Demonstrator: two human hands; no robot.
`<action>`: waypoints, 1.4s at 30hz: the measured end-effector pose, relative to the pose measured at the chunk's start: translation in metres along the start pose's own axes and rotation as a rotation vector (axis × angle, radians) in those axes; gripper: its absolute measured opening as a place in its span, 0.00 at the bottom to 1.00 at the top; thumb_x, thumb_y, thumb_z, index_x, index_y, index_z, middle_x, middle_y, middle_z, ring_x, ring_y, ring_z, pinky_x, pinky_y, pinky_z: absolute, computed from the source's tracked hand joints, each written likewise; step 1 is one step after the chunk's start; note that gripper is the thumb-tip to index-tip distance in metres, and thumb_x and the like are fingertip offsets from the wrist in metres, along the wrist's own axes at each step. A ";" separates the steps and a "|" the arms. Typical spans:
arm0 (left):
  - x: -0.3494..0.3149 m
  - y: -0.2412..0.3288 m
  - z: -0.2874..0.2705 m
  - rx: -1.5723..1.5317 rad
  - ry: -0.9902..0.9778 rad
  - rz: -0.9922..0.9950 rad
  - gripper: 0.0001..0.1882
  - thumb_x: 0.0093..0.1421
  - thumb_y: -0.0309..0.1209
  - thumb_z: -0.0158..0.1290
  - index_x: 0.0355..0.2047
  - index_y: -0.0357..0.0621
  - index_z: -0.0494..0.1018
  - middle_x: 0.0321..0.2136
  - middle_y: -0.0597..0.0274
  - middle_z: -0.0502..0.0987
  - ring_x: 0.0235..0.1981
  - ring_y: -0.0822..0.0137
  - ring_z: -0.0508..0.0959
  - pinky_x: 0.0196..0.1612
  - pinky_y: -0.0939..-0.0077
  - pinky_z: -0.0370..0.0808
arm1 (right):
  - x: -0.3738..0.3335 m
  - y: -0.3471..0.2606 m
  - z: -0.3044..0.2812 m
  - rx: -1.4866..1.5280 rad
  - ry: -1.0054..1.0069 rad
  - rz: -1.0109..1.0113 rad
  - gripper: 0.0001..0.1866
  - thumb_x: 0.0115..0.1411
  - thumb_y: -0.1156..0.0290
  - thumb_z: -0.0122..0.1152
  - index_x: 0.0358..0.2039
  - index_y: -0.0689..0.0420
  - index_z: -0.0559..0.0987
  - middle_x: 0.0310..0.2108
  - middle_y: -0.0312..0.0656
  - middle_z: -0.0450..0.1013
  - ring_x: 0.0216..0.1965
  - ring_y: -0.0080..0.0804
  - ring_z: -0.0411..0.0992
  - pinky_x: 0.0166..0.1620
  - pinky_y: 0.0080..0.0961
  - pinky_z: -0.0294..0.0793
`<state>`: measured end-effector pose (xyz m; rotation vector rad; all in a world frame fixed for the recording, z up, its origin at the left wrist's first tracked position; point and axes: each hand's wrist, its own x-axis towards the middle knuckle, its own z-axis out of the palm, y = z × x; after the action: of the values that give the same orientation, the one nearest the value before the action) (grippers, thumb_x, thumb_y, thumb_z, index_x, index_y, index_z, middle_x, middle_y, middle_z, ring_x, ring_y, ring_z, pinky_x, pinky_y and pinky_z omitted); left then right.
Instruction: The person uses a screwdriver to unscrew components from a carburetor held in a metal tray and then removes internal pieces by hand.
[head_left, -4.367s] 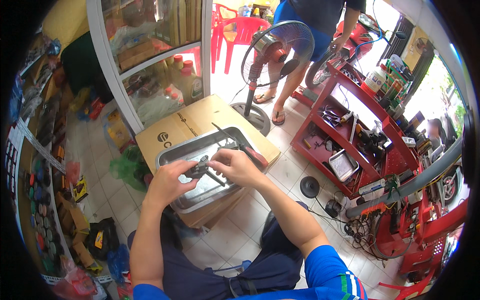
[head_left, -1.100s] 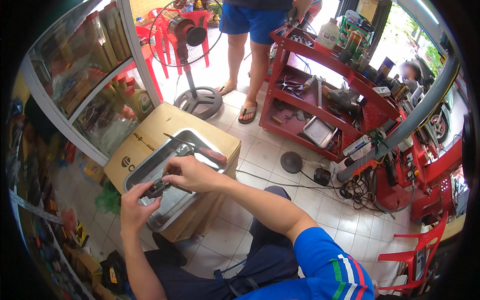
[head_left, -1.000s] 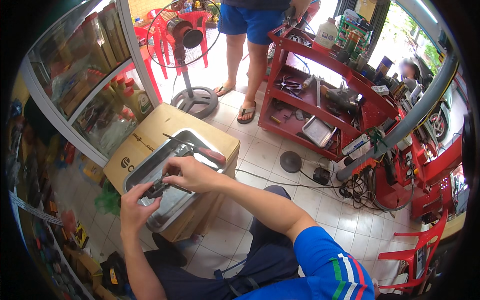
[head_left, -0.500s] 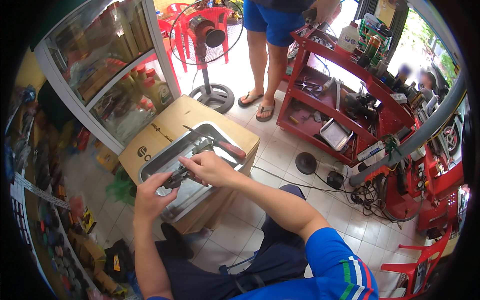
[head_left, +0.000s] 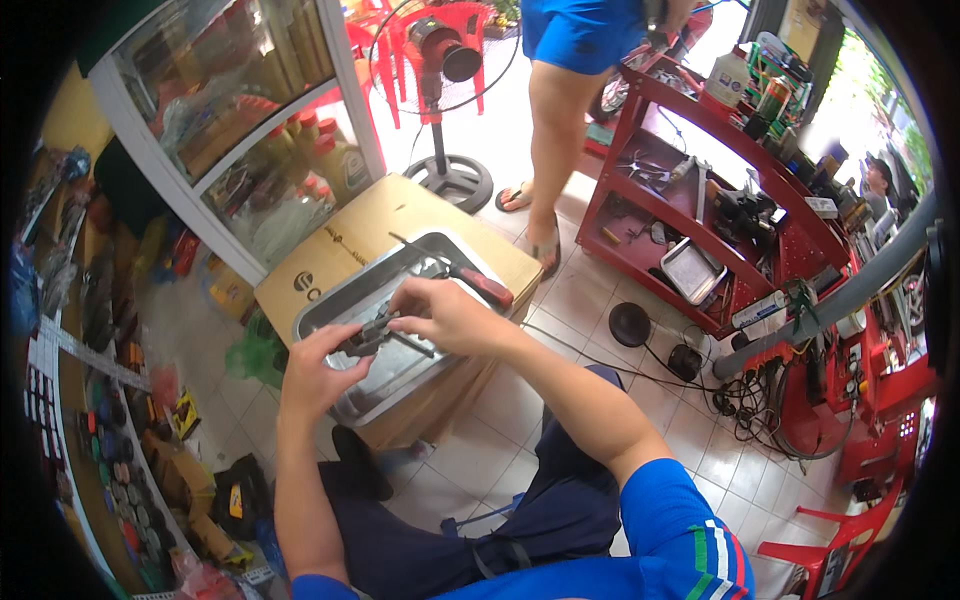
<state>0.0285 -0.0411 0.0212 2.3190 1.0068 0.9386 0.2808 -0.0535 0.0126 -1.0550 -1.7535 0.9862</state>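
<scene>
My left hand (head_left: 322, 368) grips a dark metal part (head_left: 368, 338) between thumb and fingers, over a shallow metal tray (head_left: 393, 385). The part looks like a small mechanical bracket; its exact kind is hard to tell. On its right end close the pinched fingers of my right hand (head_left: 450, 318), hiding some of it. A thin dark rod (head_left: 412, 345) shows just below those fingers. Across the tray's far right side rests a screwdriver (head_left: 488, 288) with a red and black handle. Another metal piece (head_left: 430, 266) lies beside its shaft, partly hidden behind my right hand.
Under the tray stands a cardboard box (head_left: 345, 245). A glass cabinet (head_left: 230, 150) is at the far left, a pedestal fan (head_left: 440, 120) behind the box. Another person (head_left: 560, 130) stands beyond it. A red tool cart (head_left: 690, 210) and cables (head_left: 745, 395) are on the right.
The whole view has shifted slightly. My right fingers have changed position on the metal part, and the thin rod shows below them. The other person's legs have moved.
</scene>
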 end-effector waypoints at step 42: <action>-0.008 -0.035 -0.012 0.073 0.006 0.015 0.26 0.49 0.28 0.66 0.52 0.48 0.79 0.41 0.59 0.83 0.42 0.59 0.82 0.49 0.67 0.77 | 0.008 0.009 0.054 -0.572 -0.117 0.051 0.15 0.56 0.66 0.73 0.41 0.59 0.84 0.36 0.46 0.81 0.40 0.45 0.78 0.47 0.38 0.76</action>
<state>-0.0002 -0.0234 0.0044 2.3878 1.0443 0.9300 0.2308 -0.0537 -0.0112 -1.4192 -2.1818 0.5888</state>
